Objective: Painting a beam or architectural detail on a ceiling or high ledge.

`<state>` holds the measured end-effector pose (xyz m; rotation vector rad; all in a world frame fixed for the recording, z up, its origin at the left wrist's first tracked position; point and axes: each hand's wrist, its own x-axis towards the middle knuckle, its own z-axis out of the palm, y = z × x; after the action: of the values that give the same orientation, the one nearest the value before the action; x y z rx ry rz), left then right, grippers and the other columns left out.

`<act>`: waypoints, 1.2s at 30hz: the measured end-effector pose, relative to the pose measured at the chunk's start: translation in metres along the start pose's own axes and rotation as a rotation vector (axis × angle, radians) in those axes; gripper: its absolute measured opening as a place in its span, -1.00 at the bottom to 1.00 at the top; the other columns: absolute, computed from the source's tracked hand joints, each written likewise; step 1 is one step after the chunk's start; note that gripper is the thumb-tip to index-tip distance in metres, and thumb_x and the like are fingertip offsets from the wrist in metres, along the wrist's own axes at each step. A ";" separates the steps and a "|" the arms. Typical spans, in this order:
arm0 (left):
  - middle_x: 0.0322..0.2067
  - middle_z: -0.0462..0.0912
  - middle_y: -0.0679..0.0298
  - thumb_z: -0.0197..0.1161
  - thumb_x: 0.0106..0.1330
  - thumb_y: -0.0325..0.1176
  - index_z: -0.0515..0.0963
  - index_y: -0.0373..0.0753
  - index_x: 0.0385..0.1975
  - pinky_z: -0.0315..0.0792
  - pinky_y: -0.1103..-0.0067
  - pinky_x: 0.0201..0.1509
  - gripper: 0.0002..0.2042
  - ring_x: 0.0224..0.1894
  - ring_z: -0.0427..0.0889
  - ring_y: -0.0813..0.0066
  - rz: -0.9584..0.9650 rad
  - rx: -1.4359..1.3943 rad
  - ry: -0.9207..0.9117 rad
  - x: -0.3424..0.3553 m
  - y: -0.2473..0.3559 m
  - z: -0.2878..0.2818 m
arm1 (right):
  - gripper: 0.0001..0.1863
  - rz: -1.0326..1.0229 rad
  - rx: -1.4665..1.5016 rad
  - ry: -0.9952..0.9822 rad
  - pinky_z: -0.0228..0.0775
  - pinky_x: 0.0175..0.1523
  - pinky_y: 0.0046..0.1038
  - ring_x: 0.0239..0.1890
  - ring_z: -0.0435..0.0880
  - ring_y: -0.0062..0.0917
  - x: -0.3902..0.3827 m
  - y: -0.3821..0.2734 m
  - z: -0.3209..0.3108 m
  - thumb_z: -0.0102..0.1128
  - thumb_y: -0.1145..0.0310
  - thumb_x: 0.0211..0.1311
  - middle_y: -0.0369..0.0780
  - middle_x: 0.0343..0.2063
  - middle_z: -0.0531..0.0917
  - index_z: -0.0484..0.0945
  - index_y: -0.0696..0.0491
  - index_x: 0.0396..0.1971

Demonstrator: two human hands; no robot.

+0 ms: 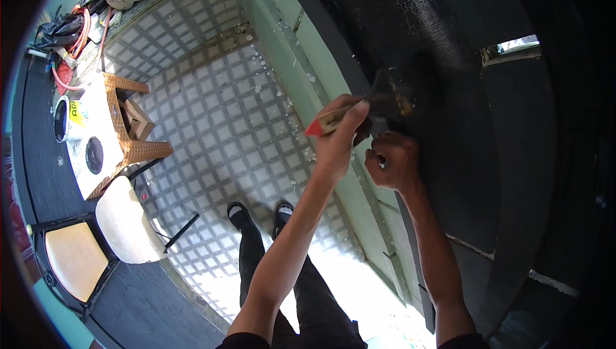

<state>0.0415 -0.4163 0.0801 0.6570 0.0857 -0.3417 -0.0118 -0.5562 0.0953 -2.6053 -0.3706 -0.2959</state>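
Left hand (344,127) gripping red-ended tool (329,120), right hand (396,159) curled

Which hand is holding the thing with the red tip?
The left hand: it grips the red-tipped handle. The right hand is curled like a fist nearby, not on that handle.

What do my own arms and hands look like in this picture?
Your left hand and right hand are ungloved. Your left arm and right arm are bare up to the dark, black-looking left sleeve and right sleeve at the lower edge. No watch or bracelet shows.
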 end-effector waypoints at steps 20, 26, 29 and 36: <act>-0.53 0.50 0.46 0.28 0.39 -0.23 0.57 -0.27 -0.34 0.17 0.72 -0.54 -0.79 -0.56 0.35 0.77 0.000 0.247 0.141 0.001 0.003 -0.022 | -0.76 0.013 -0.026 0.013 0.25 -0.54 -0.27 -0.67 0.46 -0.23 -0.002 0.001 -0.002 0.24 0.46 -0.15 -0.15 -0.76 0.40 0.34 0.10 -0.81; -0.49 0.53 0.41 0.22 0.43 -0.24 0.52 -0.27 -0.34 0.22 0.69 -0.53 -0.79 -0.55 0.41 0.71 0.101 -0.042 0.058 0.041 0.007 -0.012 | -0.76 0.017 0.008 -0.004 0.26 -0.54 -0.27 -0.68 0.46 -0.24 0.002 -0.008 0.001 0.23 0.45 -0.12 -0.15 -0.76 0.41 0.35 0.10 -0.81; -0.51 0.53 0.39 0.21 0.43 -0.22 0.50 -0.26 -0.34 0.20 0.67 -0.57 -0.78 -0.55 0.41 0.71 0.103 0.161 0.174 0.037 -0.011 -0.037 | -0.75 0.013 -0.010 0.030 0.26 -0.54 -0.27 -0.68 0.46 -0.24 -0.001 -0.004 0.005 0.23 0.45 -0.11 -0.15 -0.76 0.41 0.35 0.10 -0.81; -0.56 0.49 0.38 0.22 0.41 -0.23 0.50 -0.28 -0.33 0.17 0.69 -0.59 -0.78 -0.62 0.36 0.71 0.191 -0.035 0.119 0.064 0.033 -0.001 | -0.75 0.022 0.004 0.006 0.26 -0.55 -0.30 -0.69 0.47 -0.26 0.001 -0.005 -0.001 0.24 0.46 -0.10 -0.17 -0.77 0.40 0.35 0.09 -0.80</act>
<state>0.1130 -0.4097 0.0864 0.6453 0.1413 -0.1166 -0.0130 -0.5526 0.0988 -2.6024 -0.3399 -0.2946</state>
